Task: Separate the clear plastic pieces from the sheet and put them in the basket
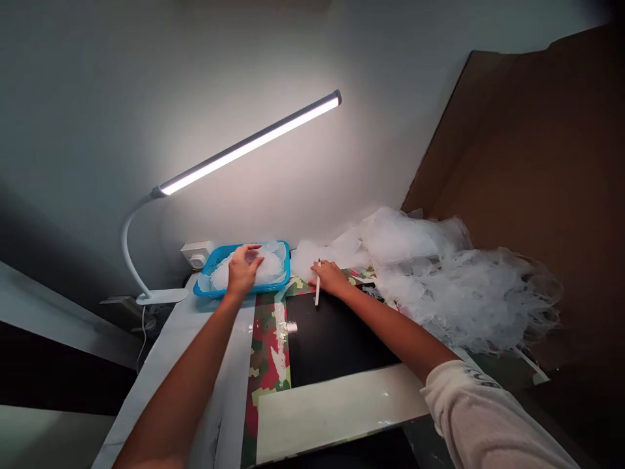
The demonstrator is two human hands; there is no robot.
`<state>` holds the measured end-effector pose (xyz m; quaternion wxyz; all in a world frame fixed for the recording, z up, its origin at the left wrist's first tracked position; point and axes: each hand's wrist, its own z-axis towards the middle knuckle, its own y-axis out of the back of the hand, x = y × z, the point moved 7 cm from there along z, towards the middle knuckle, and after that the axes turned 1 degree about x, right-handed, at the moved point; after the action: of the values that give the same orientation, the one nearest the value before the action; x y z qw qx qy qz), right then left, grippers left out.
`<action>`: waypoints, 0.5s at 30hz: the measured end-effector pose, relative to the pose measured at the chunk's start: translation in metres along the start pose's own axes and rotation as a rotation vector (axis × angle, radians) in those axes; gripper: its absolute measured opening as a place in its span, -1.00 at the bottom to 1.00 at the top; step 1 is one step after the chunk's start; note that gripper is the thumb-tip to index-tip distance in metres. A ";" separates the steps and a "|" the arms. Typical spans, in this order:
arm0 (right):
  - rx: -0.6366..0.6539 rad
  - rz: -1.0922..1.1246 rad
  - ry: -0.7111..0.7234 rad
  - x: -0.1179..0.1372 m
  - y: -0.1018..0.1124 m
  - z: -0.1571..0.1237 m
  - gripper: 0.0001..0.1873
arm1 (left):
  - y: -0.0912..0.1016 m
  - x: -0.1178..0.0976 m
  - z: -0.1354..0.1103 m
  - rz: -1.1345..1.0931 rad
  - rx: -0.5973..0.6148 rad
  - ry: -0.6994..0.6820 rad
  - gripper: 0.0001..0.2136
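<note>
My left hand (pixel 243 268) is over a blue plastic basket (pixel 205 290) that holds white, sheer mesh pieces (pixel 274 266). Its thumb and fingers are curved and apart, close to the mesh, with nothing plainly gripped. In my right hand (pixel 330 279) is a slim white pen-like stick (pixel 318 290) with a dark upper tip, held nearly upright. The fingers of that hand reach the edge of a small white mesh bundle (pixel 308 253) right of the basket. What the fingertips do there is partly hidden.
A large heap of white mesh (pixel 454 293) lies on the right, below a brown cardboard panel (pixel 527 163). A lit bar lamp (pixel 254 140) on a bent neck stands at the left. A black panel (pixel 336 339) with camouflage-patterned edging covers the middle of the work surface.
</note>
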<state>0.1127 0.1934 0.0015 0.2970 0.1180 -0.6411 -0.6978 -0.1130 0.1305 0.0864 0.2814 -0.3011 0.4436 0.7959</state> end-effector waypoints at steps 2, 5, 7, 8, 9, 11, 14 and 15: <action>0.027 -0.033 -0.020 0.004 0.000 0.004 -0.72 | 0.017 0.011 0.023 0.095 -0.037 -0.012 -0.74; 0.034 -0.054 -0.062 0.002 0.005 0.007 -0.78 | 0.025 0.015 0.034 0.139 -0.052 -0.042 -0.82; 0.019 -0.047 -0.083 -0.001 0.014 0.008 -0.75 | 0.015 0.007 0.030 0.147 -0.043 -0.087 -0.87; 0.000 -0.040 -0.093 -0.002 0.021 0.009 -0.72 | 0.005 0.001 0.027 0.109 -0.010 -0.108 -0.87; -0.029 -0.035 -0.103 -0.004 0.030 0.010 -0.70 | -0.009 -0.006 0.022 0.045 0.042 -0.121 -0.84; -0.105 -0.034 -0.121 -0.006 0.055 0.011 -0.65 | -0.042 -0.023 0.011 -0.144 0.186 -0.118 -0.72; -0.253 0.005 -0.107 -0.002 0.107 0.007 -0.62 | -0.083 -0.054 -0.007 -0.318 0.328 -0.063 -0.42; -0.310 0.053 -0.076 0.001 0.126 0.002 -0.62 | -0.093 -0.066 -0.013 -0.390 0.375 -0.040 -0.30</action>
<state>0.1435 0.1945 0.1238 0.3055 0.0270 -0.5395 -0.7841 0.0004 0.1487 0.0787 0.4889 -0.3077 0.5110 0.6365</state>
